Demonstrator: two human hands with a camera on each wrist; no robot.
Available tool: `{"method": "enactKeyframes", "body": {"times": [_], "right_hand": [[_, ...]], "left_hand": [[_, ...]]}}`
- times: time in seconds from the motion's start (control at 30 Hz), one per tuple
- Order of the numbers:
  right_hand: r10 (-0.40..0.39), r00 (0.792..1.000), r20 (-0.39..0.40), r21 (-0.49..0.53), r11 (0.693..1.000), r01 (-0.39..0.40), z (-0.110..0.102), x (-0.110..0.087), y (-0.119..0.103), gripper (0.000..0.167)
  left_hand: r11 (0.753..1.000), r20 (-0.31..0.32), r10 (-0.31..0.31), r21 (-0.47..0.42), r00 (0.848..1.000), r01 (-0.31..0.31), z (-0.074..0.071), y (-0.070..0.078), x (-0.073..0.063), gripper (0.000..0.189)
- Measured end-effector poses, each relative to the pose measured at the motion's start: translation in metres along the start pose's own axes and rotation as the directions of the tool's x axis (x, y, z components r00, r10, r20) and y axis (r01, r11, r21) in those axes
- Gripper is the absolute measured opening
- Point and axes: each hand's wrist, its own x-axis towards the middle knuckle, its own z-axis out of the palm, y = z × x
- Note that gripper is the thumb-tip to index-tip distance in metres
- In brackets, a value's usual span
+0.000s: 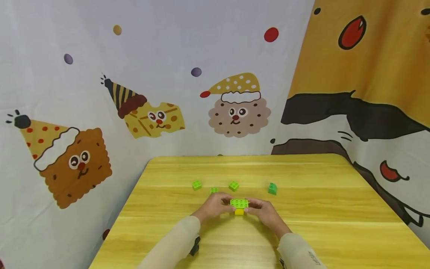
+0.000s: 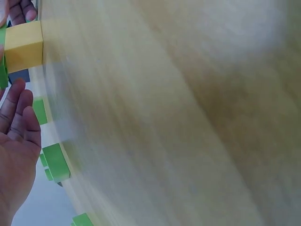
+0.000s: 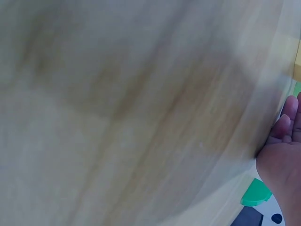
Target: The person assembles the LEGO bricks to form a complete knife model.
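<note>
Near the middle of the table, a light green toy building brick with several studs on top sits over a narrower yellow brick. My left hand holds the green brick by its left end, thumb toward me and fingers behind. At the opposite end, my right hand grips the same brick in a like way. In the left wrist view the yellow brick shows at the upper left, above the left hand. The right wrist view catches only part of the right hand at its edge.
Beyond the hands lie small light green bricks: one at the left, another brick partly behind the left hand, and a third brick. A darker green curved brick lies farther right. A printed curtain hangs behind the wooden table.
</note>
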Motion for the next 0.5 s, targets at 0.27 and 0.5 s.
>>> {"method": "enactKeyframes", "body": {"times": [0.27, 0.5], "right_hand": [[0.005, 1.0, -0.021, 0.022, 1.0, -0.005, 0.003, 0.002, -0.002, 0.04], [0.004, 1.0, -0.015, 0.025, 1.0, -0.004, 0.003, 0.001, -0.001, 0.041]], "left_hand": [[0.999, 0.002, 0.016, -0.035, 1.0, -0.016, -0.003, -0.002, -0.002, 0.036], [0.999, -0.03, -0.006, -0.047, 1.0, 0.004, -0.016, -0.007, -0.007, 0.054]]}}
